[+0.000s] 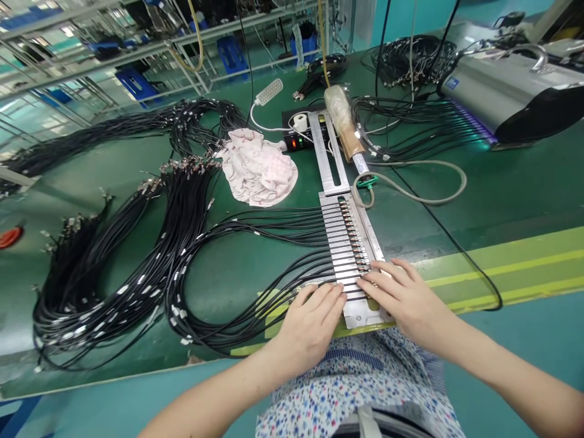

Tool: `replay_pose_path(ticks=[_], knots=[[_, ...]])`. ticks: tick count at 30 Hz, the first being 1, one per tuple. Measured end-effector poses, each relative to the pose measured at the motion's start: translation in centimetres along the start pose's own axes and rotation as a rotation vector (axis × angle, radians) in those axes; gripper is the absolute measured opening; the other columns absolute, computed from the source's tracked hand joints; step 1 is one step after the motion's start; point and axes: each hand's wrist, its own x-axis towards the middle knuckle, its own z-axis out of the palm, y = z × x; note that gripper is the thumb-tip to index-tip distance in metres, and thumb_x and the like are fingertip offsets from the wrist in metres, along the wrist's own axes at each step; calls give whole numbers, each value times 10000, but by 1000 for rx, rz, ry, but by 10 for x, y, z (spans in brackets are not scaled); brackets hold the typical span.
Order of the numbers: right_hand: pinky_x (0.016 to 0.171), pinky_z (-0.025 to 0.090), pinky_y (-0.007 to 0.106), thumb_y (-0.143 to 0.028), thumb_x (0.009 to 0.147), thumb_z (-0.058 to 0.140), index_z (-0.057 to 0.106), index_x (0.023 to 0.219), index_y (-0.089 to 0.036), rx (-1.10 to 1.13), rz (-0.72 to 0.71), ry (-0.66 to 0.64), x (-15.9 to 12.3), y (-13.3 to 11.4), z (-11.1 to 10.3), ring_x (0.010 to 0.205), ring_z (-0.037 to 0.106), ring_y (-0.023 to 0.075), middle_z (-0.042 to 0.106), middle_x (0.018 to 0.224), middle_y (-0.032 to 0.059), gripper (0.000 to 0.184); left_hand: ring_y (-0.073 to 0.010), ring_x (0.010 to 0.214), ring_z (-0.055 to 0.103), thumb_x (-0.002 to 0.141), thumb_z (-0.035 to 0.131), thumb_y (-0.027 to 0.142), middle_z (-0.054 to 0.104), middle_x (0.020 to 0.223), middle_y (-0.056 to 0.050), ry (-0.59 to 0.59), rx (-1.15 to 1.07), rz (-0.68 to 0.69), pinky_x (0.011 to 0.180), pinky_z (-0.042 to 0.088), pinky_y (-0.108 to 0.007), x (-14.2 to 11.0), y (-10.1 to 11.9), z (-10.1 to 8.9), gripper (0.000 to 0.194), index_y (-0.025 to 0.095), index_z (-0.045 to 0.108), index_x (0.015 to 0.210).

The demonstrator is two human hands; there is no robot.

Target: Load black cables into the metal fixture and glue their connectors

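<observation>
A slotted metal fixture (340,249) lies near the table's front edge, with black cables (292,219) laid side by side across it and their small metal connectors (349,225) lined up along its middle. My left hand (312,322) is palm down at the fixture's left edge, its fingers bent together over a black cable at the near end; its thumb is hidden. On the right side, my right hand (404,298) rests its outstretched, slightly parted fingers on the near connectors. What lies beneath those fingertips is covered.
Thick bundles of black cable (123,286) fill the table's left side. A crumpled pink cloth (260,167), a small lamp (270,91) and a tape-wrapped handle tool (342,118) lie beyond the fixture. At right back stands a silver machine (506,91) with purple light over cables.
</observation>
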Motion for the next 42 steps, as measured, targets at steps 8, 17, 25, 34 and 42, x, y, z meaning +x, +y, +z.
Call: replay_pose_path(ticks=[8,17,25,34,42], knots=[[931,359,573,-38,769,397,621,1038,-72,-211,-94,-49,9,-15,-3,1143,460,321,600,1118,165,352,-204,1179,472,909,423,217,565,1263,-78,29,-94,-135,1078,227,-477,4,9,0,360,133,485,1254],[929,403,463,-12,774,397,580,1077,-156,118,9,-41,15,11,-11,1125,486,239,626,1094,89,383,-234,1200,437,860,505,297,563,1216,-102,-108,-225,18,1082,241,-472,20,-8,-33,382,139,498,1208],[898,458,396,-66,831,387,570,1119,-182,225,122,169,38,53,-35,1054,520,206,616,1063,100,360,-208,1005,520,902,406,195,589,1089,-75,20,147,124,841,403,-354,139,-93,-63,253,170,533,1119],[822,465,351,-67,855,317,562,1105,-209,435,242,-33,44,80,-20,952,532,191,593,1018,92,378,-252,1075,496,893,392,137,550,1151,-145,141,512,187,797,372,-363,290,-197,-3,274,159,540,1122],[743,458,329,-96,860,304,605,1004,-211,434,279,-90,52,77,-26,854,547,194,622,924,81,353,-240,970,518,931,345,174,588,969,-121,177,596,384,779,353,-381,314,-211,6,241,195,530,1083]])
